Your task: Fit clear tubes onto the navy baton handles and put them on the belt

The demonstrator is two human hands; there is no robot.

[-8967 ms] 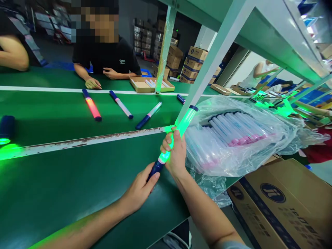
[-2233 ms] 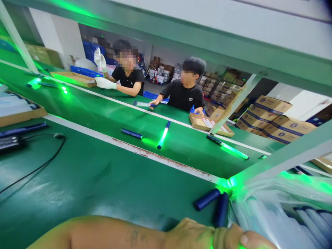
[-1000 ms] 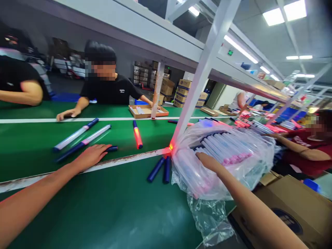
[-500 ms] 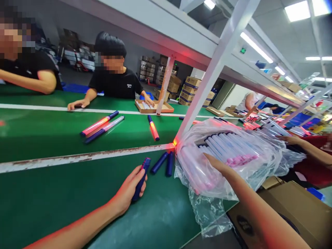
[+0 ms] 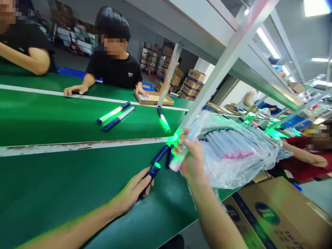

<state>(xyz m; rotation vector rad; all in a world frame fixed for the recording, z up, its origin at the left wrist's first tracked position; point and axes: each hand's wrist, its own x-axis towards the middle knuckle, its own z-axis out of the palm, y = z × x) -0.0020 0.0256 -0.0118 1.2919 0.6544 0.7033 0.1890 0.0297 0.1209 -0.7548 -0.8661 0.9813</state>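
Observation:
My left hand [image 5: 141,185] is wrapped round a dark blue light-stick handle [image 5: 153,172], whose upper end glows green. In my right hand [image 5: 193,152] is a whitish translucent tube [image 5: 190,140] with a pinkish lower end, tilted and blurred by motion. It hangs just right of the handle, apart from it. Behind my hands, two more dark blue handles [image 5: 160,154] lie on the green table, one mostly hidden by the right hand. To the right, a clear plastic bag [image 5: 234,174] lies open with several similar tubes [image 5: 221,141] in it.
Lit and unlit light sticks [image 5: 114,114] lie beyond the white strip [image 5: 77,145] on the green belt. A slanted white post [image 5: 220,69] rises beside the bag. Cardboard boxes [image 5: 285,207] stand at the lower right. Co-workers sit across the belt and at the right.
My right hand has come out of the bag with a tube and moved left towards the handle. My left hand has shifted slightly right. The glow has turned from red to green.

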